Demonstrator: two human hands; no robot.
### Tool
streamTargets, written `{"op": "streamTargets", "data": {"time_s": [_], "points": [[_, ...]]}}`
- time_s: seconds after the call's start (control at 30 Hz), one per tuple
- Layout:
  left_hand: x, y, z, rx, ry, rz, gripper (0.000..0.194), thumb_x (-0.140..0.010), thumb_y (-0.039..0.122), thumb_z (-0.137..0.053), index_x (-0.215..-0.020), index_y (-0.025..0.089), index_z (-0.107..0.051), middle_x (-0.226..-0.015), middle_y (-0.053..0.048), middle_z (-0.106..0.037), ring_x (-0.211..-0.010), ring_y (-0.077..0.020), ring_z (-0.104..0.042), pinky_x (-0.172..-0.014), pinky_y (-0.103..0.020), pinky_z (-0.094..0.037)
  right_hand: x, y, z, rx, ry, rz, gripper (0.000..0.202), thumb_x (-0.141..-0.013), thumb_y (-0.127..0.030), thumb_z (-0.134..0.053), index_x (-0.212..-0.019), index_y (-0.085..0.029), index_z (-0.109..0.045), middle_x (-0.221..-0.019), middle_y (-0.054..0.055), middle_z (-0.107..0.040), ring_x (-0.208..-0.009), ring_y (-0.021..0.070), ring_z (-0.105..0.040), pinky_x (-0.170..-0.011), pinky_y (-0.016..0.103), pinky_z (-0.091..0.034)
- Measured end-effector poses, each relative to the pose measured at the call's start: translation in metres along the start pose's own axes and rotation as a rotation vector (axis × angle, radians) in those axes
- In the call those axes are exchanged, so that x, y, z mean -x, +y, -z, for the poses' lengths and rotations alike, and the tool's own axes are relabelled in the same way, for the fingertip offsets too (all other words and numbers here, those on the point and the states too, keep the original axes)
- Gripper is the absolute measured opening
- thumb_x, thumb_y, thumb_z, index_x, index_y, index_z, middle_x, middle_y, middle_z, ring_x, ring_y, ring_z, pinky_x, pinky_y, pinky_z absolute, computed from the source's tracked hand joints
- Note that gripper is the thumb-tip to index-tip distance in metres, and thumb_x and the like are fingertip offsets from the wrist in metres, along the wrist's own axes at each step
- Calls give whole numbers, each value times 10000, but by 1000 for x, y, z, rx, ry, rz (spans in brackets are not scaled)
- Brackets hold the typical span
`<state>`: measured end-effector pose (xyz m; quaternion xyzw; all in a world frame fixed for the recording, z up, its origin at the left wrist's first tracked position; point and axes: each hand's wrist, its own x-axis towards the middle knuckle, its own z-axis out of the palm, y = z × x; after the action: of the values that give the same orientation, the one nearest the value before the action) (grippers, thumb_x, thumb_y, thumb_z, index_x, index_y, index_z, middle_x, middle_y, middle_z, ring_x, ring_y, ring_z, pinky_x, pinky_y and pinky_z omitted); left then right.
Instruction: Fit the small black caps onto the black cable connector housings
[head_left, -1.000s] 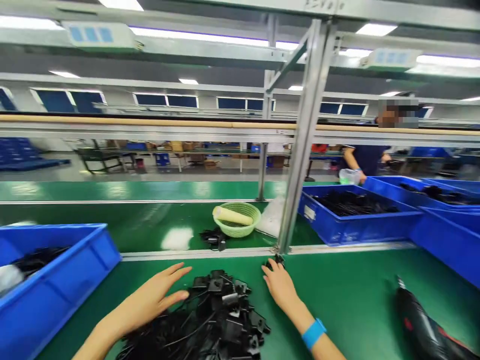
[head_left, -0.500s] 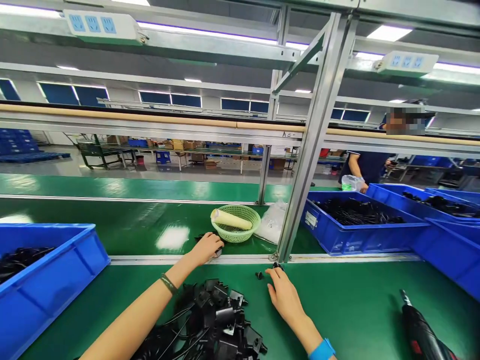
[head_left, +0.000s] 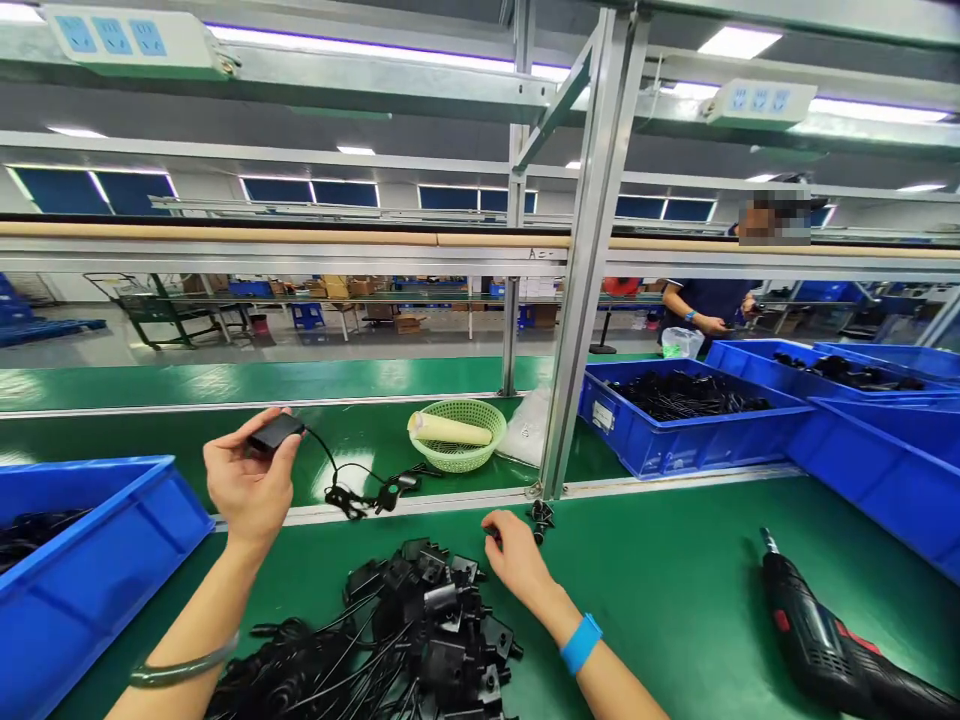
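Note:
My left hand (head_left: 251, 475) is raised over the table's far part, thumb and fingers closed on a flat black box-shaped device (head_left: 276, 432). A thin black cord (head_left: 330, 450) runs from it to a bundled cable with a plug-like end (head_left: 397, 490) on the green surface. My right hand (head_left: 517, 550) is low over the near surface, fingers curled around a small black part (head_left: 491, 535) that is mostly hidden. Beside it, by the metal post, lie several small black pieces (head_left: 540, 520). Between my arms sits a heap of black corded devices (head_left: 442, 640).
A blue bin (head_left: 112, 580) holds dark cables at left. More blue bins (head_left: 690, 440) with black parts stand at right. A black electric screwdriver (head_left: 817, 630) lies at front right. A green basket (head_left: 459, 455) with a yellow roll sits by the metal post (head_left: 585, 260). A person (head_left: 705, 310) stands beyond.
My left hand has moved left and up, lifting the black box-shaped device with its cord trailing. My right hand has drawn back left from the small pieces, fingers now curled. The view has shifted right.

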<state>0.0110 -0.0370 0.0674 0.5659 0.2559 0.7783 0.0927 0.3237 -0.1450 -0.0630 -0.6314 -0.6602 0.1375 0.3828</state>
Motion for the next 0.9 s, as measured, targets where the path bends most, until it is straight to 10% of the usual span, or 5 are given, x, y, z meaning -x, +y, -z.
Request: {"op": "streamTargets", "data": {"time_s": [0.33,0.63,0.9], "points": [[16,31,27,285,100,462,612,-641,452,-861,-1030,178,-475,-991,-85,-693,-882,-169,-688,-773,-286,-565,35,-63,50,-810,-9,-154,558,-727,-563,-700,-1067,-129,-608,-1058,94,-593,-936,172,-625,-826,268,-521],[63,100,53,-29,-690,496,392,-697,281,-827,-1000,173,-602,-930,-42,-638,-833,-174,-627,-692,-266,-541,37,-143,25,-871,-129,67,378,-788,-467,-721,-974,-143,-668,-930,67,-669,-794,136,-633,-755,244,-522],[90,121,61,-94,-809,472,368,-733,303,-814,-1030,178,-636,-858,-9,-653,-747,-149,-579,-674,-238,-466,43,-167,2,-354,114,603,126,-900,-144,-622,-977,-223,-682,-965,-37,-681,-885,88,-620,-784,204,-481]]}}
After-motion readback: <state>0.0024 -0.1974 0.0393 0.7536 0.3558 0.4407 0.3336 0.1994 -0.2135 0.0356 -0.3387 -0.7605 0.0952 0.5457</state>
